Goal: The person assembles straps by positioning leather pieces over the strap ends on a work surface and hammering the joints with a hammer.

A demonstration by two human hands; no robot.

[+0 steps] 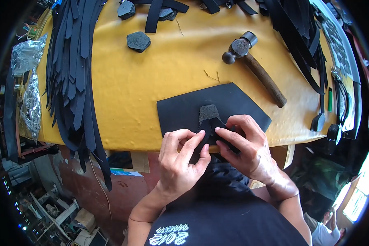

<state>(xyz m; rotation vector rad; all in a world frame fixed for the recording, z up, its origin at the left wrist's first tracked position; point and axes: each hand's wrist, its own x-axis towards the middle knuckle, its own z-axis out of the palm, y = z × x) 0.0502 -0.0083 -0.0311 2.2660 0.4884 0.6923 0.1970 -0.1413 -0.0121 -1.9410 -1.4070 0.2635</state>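
Left hand (177, 160) and right hand (251, 151) are pinching the black piece (209, 128) over the near edge of the mat (177, 111), uneven pull possibly skewing it.

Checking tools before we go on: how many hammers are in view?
1: the hammer, beyond the right hand, just off the dark sheet, head away from the person. Others may be hidden under the black strips.

Fisheye view, curved and black at the edges — white glare at the lower-right window (361, 190), soft sheen on the yellow counter (127, 92)
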